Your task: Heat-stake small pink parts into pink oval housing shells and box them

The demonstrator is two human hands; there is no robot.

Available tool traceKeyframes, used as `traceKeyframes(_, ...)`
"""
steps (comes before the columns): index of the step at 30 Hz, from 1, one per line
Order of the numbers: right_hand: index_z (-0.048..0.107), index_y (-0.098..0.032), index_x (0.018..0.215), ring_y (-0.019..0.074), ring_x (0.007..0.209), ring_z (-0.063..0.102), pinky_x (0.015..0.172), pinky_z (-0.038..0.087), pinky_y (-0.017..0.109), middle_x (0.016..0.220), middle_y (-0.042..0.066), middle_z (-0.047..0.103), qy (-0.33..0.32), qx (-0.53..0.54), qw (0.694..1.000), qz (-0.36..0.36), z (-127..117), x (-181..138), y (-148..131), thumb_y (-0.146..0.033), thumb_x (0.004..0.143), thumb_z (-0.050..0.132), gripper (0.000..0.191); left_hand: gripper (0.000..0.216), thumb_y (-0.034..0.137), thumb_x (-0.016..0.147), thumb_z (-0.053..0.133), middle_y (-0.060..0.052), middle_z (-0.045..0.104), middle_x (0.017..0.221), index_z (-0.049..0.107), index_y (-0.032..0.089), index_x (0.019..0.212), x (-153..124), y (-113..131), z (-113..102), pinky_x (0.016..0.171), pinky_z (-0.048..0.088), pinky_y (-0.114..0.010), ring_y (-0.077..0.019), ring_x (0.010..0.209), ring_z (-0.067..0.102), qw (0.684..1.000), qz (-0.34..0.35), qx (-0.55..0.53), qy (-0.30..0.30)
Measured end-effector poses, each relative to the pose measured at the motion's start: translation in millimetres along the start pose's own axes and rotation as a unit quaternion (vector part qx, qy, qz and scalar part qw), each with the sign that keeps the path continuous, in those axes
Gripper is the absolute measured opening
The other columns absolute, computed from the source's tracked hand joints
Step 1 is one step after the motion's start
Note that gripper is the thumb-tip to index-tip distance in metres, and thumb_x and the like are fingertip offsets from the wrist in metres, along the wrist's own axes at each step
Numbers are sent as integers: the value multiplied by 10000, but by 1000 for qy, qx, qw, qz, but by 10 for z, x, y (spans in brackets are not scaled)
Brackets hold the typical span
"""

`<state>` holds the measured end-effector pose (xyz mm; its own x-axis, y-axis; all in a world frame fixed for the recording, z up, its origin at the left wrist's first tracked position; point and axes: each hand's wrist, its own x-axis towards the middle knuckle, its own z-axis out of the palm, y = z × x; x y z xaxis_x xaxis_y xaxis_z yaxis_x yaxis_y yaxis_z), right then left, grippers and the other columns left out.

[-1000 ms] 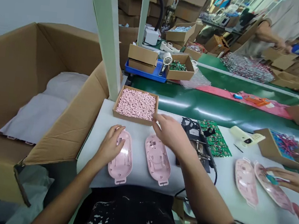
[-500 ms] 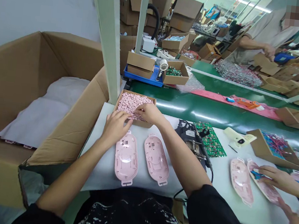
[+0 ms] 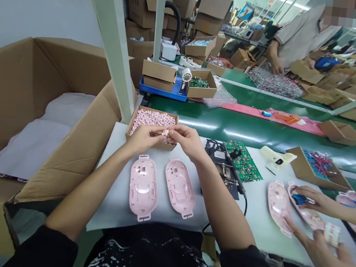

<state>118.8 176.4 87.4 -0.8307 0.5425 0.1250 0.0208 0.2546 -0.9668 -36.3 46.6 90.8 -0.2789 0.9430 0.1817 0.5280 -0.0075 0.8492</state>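
Observation:
My left hand [image 3: 144, 137] and my right hand [image 3: 187, 139] meet fingertip to fingertip over the front edge of a small cardboard tray [image 3: 132, 137] filled with small pink parts [image 3: 150, 118]. Both hands pinch one small pink part [image 3: 165, 132] between them. Just below my hands two pink oval shells lie side by side on the white mat, the left shell [image 3: 143, 187] and the right shell [image 3: 180, 187], inner sides up.
A big open carton [image 3: 40, 105] with white foam stands at the left. A black tool [image 3: 225, 173] and green circuit boards [image 3: 242, 160] lie to the right. A co-worker's hands [image 3: 314, 202] handle more pink shells [image 3: 277, 207]. A green conveyor [image 3: 262, 130] runs behind.
My hands left the tray's contents and came together over its front edge, pinching one small pink part. The two shells stayed put; the view shifted slightly.

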Motion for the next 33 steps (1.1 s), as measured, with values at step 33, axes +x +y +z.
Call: traceKeyframes(33,785,-298,892,169,873,699,832,600,364,925,34,748,32,156,978,-133,252,-880,-158,-293,844,784,48,356,390,1030,521,-38,720,779,763,191,862,-764,600,-75,684,526,-279,-161,716,661,984,105,-2,-141)
